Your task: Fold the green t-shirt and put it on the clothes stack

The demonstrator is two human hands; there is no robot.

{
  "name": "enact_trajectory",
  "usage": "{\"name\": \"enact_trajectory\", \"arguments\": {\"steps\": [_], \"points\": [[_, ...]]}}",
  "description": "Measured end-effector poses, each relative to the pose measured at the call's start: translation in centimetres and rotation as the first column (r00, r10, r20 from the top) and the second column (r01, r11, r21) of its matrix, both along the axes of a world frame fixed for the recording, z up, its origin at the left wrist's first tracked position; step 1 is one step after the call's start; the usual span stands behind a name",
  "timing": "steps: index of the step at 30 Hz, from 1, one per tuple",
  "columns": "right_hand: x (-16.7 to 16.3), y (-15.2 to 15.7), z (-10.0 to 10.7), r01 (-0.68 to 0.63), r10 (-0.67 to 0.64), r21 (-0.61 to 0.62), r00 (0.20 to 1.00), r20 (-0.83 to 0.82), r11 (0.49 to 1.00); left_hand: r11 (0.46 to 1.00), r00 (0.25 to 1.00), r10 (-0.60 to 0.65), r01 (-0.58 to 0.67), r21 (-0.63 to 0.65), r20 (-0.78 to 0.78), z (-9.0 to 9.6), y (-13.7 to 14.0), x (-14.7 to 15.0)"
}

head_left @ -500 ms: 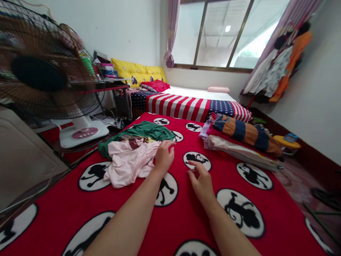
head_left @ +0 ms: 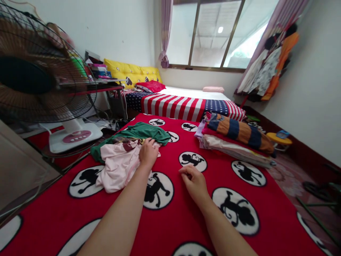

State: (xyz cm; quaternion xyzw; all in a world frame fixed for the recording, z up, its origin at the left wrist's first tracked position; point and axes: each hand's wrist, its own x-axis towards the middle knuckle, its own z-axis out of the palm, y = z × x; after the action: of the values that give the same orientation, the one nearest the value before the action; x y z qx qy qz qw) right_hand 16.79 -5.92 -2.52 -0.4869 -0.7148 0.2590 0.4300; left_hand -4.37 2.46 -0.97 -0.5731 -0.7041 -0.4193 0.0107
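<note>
My left hand [head_left: 149,153] lies on the right edge of a crumpled pale pink garment [head_left: 119,167], its fingers slightly apart on the cloth; no firm grip shows. Behind the pink garment, a crumpled green garment [head_left: 144,130] and a brown-and-yellow patterned cloth [head_left: 125,140] lie bunched together. My right hand [head_left: 194,181] hovers above the red blanket [head_left: 170,224], its fingers loosely bent, thumb apart from them, with nothing held. To its right is a stack of folded clothes [head_left: 237,142], with a brown-and-navy striped garment [head_left: 239,132] on top.
An electric fan [head_left: 71,131] stands at the left, beside a cluttered desk [head_left: 106,87]. At the back is a bed [head_left: 183,106] with a stars-and-stripes cover. Clothes [head_left: 274,67] hang by the right wall, and a yellow stool [head_left: 279,139] stands beyond the stack.
My left hand has moved left and onto the pink garment. My right hand's fingers have curled in a little more. The whole view has shifted slightly.
</note>
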Motion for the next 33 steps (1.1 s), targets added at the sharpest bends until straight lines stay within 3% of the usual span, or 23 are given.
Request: {"name": "enact_trajectory", "arguments": {"steps": [5,9,11,13,16,18,20,21,23,26,29,33], "points": [[0.0,0.2,-0.1,0.002,-0.002,0.008,0.999,-0.045,1.0,0.971,0.974,0.034,-0.086,0.225,0.226,1.1,-0.4,-0.5],[-0.3,0.5,0.3,0.032,-0.056,-0.094,0.962,-0.266,0.995,0.829,0.948,-0.114,-0.074,0.555,0.298,4.8,-2.1,0.7],[-0.3,0.6,1.1,0.018,-0.088,-0.164,0.9,-0.428,0.986,0.781,0.918,-0.26,0.017,0.624,0.301,7.5,-3.8,2.2],[-0.3,0.6,2.5,0.013,-0.102,-0.164,0.83,-0.549,0.986,0.746,0.842,-0.451,0.174,0.642,0.295,10.2,-6.0,4.1],[0.1,0.3,5.0,-0.034,-0.019,-0.075,0.788,-0.616,0.997,0.679,0.625,-0.695,0.409,0.61,0.354,13.2,-9.5,6.7],[0.6,0.0,6.7,-0.14,0.086,-0.048,0.808,-0.583,0.989,0.628,0.488,-0.773,0.499,0.597,0.405,14.4,-11.2,7.7],[1.4,-0.3,8.0,-0.208,0.153,-0.043,0.831,-0.535,0.977,0.614,0.435,-0.789,0.567,0.549,0.433,14.9,-12.0,7.9],[1.8,-0.4,8.5,-0.195,0.142,-0.046,0.838,-0.527,0.98,0.625,0.451,-0.78,0.596,0.504,0.434,15.0,-12.0,7.7],[2.8,-0.4,9.3,-0.073,0.037,-0.038,0.812,-0.583,0.997,0.672,0.558,-0.74,0.633,0.383,0.376,14.7,-11.3,7.1],[3.9,-0.4,10.4,0.139,-0.119,-0.035,0.653,-0.748,0.99,0.758,0.754,-0.65,0.632,0.158,0.102,13.4,-9.6,6.0],[4.4,-0.6,11.8,0.225,-0.116,0.013,0.547,-0.829,0.974,0.822,0.809,-0.569,0.566,-0.065,-0.145,11.3,-7.9,5.2],[5.5,-1.0,13.9,0.322,-0.04,0.107,0.419,-0.907,0.941,0.872,0.848,-0.482,0.44,-0.214,-0.221,9.1,-6.5,4.5]]}}
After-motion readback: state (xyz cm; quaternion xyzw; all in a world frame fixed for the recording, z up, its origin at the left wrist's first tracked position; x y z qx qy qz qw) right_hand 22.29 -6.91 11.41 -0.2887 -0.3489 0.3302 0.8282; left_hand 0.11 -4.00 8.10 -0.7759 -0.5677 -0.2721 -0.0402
